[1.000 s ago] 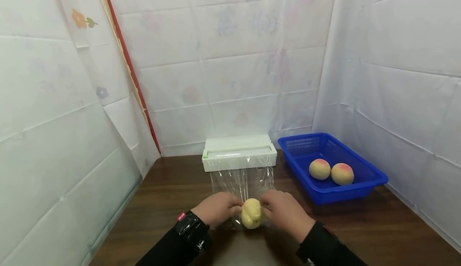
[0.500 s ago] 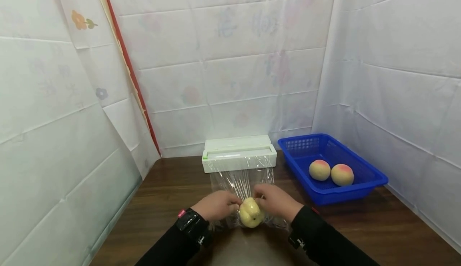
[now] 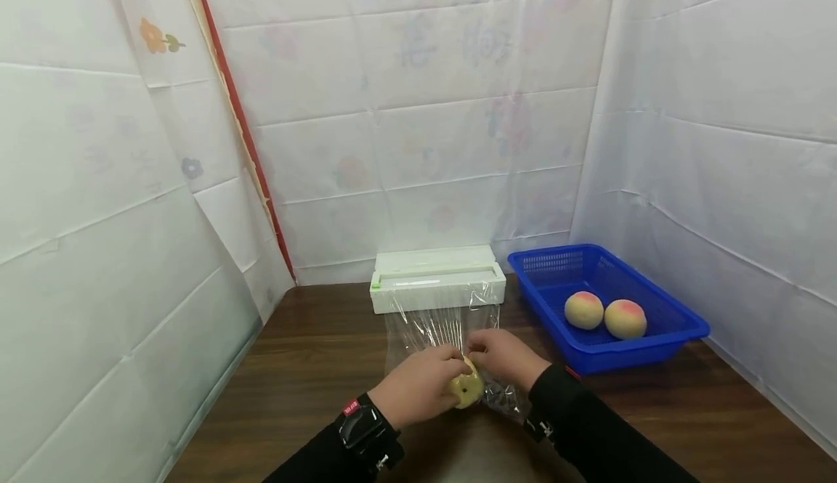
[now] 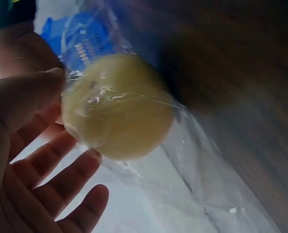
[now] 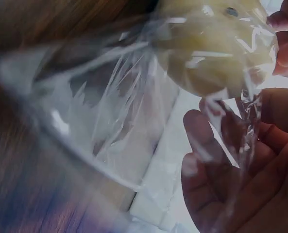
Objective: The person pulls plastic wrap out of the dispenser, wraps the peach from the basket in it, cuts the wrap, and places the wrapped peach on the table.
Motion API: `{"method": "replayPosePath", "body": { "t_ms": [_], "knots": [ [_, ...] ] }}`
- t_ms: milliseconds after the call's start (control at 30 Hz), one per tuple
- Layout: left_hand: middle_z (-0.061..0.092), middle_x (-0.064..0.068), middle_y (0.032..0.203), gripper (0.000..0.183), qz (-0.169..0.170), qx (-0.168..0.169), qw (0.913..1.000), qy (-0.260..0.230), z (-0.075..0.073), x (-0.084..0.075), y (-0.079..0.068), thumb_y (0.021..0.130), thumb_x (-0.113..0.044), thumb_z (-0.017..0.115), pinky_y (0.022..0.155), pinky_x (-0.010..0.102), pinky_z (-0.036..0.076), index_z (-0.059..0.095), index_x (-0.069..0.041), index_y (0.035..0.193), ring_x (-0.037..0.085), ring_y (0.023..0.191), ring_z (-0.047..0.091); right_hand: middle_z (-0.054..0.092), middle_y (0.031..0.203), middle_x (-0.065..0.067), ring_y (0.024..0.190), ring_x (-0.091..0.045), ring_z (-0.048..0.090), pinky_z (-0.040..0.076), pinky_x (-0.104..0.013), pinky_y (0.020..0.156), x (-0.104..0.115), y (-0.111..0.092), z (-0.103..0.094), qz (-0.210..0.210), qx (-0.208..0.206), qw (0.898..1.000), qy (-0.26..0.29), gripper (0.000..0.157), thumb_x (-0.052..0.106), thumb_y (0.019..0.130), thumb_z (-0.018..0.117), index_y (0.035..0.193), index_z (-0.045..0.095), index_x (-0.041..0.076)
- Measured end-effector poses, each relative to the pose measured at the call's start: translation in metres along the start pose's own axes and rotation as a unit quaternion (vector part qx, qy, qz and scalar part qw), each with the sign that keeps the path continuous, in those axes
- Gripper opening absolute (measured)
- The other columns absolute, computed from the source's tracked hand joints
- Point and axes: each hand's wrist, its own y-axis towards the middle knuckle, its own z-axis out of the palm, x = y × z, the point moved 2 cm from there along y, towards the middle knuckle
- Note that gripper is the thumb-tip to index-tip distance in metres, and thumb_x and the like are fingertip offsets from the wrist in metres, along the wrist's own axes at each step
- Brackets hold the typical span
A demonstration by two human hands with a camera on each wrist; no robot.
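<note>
A pale yellow peach [image 3: 468, 388] with a small dark spot lies under clear cling film [image 3: 434, 327]. The film runs from a white dispenser box [image 3: 438, 295]. From the left side, my left hand [image 3: 423, 383] grips the peach through the film. In the left wrist view, the thumb and fingers of that hand sit along one side of the wrapped peach [image 4: 119, 109]. At the peach's far right edge, my right hand [image 3: 505, 357] pinches the film. The right wrist view has gathered film [image 5: 250, 121] passing between this hand's thumb and fingers.
A blue plastic basket [image 3: 680, 323] stands at the right, holding two peaches with pink tops [image 3: 584, 310]. The brown wooden table [image 3: 288, 367] is enclosed by white sheeting [image 3: 418, 141] at the back and sides.
My left hand has moved right, over the peach, covering its left part. My right hand has shifted up and left from the peach's side to its far edge, bunching the film.
</note>
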Motion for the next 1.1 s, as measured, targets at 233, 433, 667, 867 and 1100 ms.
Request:
{"method": "replayPosePath", "body": {
  "t_ms": [233, 433, 667, 867, 1100],
  "knots": [
    [0.067, -0.003, 0.124, 0.052, -0.069, 0.024, 0.9973, -0.007, 0.01, 0.004, 0.006, 0.079, -0.029, 0.093, 0.094, 0.028, 0.059, 0.071, -0.018, 0.124, 0.011, 0.11, 0.067, 0.07, 0.105, -0.002, 0.098, -0.024, 0.071, 0.059, -0.045, 0.084, 0.014, -0.017, -0.003, -0.009, -0.136, 0.983, -0.124, 0.021, 0.003, 0.093, 0.067, 0.11, 0.078, 0.01],
    [0.067, -0.001, 0.119, 0.06, -0.122, 0.025, 0.9917, -0.032, 0.013, 0.025, 0.012, 0.076, -0.036, 0.095, 0.087, 0.024, 0.059, 0.067, -0.012, 0.123, 0.009, 0.1, 0.063, 0.068, 0.119, -0.004, 0.106, -0.022, 0.068, 0.056, -0.05, 0.085, 0.032, -0.027, 0.005, -0.093, -0.146, 0.972, -0.158, 0.039, 0.011, 0.082, 0.081, 0.121, 0.073, 0.013],
    [0.066, -0.005, 0.114, 0.064, -0.157, 0.052, 0.9792, -0.117, 0.022, 0.043, 0.015, 0.074, -0.03, 0.094, 0.076, 0.021, 0.054, 0.065, -0.015, 0.129, 0.005, 0.092, 0.06, 0.068, 0.133, -0.003, 0.123, -0.026, 0.065, 0.046, -0.062, 0.095, 0.023, -0.02, 0.024, -0.048, -0.089, 0.978, -0.181, 0.074, 0.029, 0.075, 0.095, 0.141, 0.063, 0.017],
    [0.069, -0.006, 0.112, 0.065, -0.174, 0.092, 0.953, -0.23, 0.028, 0.062, 0.016, 0.079, -0.019, 0.088, 0.074, 0.022, 0.056, 0.064, -0.015, 0.139, 0.004, 0.088, 0.063, 0.07, 0.123, 0.003, 0.112, -0.017, 0.065, 0.044, -0.058, 0.092, 0.014, -0.003, 0.032, -0.038, -0.091, 0.977, -0.191, 0.063, 0.031, 0.078, 0.094, 0.135, 0.066, 0.024],
    [0.07, 0.001, 0.129, 0.055, -0.156, 0.025, 0.983, -0.093, 0.02, 0.067, 0.02, 0.087, -0.027, 0.082, 0.096, 0.037, 0.059, 0.066, -0.014, 0.138, 0.018, 0.112, 0.067, 0.066, 0.106, 0.006, 0.094, -0.012, 0.06, 0.038, -0.046, 0.083, 0.003, 0.02, 0.023, 0.011, -0.054, 0.985, -0.164, 0.039, 0.033, 0.086, 0.087, 0.121, 0.072, 0.024]
  ]
}}
